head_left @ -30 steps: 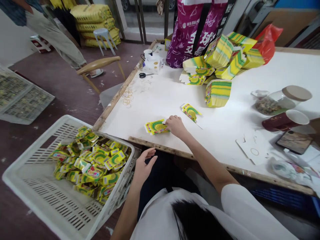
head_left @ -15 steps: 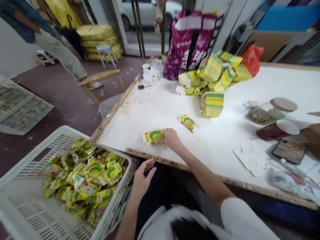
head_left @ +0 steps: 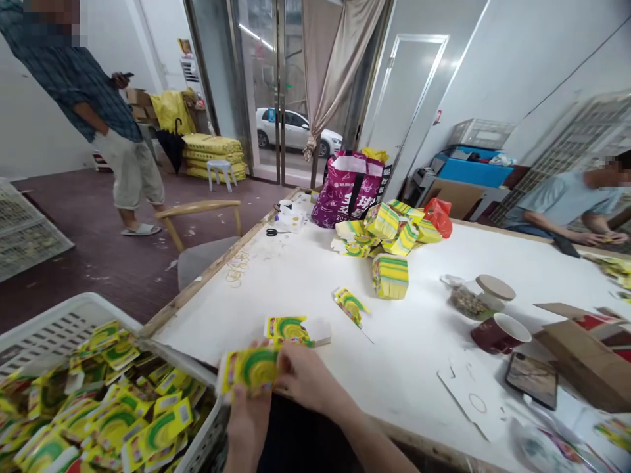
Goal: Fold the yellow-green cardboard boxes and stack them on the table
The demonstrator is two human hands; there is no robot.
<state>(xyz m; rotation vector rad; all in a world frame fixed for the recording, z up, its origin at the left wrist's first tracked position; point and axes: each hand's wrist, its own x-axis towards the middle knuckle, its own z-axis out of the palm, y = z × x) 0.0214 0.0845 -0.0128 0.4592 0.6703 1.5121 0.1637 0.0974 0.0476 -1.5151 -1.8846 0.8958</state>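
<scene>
A small yellow and green printed carton (head_left: pixel 254 369) is held up over the table's front edge. My left hand (head_left: pixel 246 414) grips it from below, with the thumb on its near face. At its right end, the fingers of my right hand (head_left: pixel 308 378) are closed on it. Just behind, a small stack of similar flat cartons (head_left: pixel 287 330) lies on the white table. To the right of that stack lies a single flat carton (head_left: pixel 351 305). The far fingertips of my left hand are partly hidden by the held carton.
A white crate (head_left: pixel 89 302) full of yellow cartons stands at the left. Bundled cartons (head_left: pixel 390 276), a purple bag (head_left: pixel 345 190), scissors (head_left: pixel 276 232), a mug (head_left: pixel 497 334) and a phone (head_left: pixel 532 379) are on the table. One person stands at left; another sits at far right.
My right hand has moved off the stack on the table with a carton, toward me. My left hand, open before, now grips that carton too. The view has tilted upward.
</scene>
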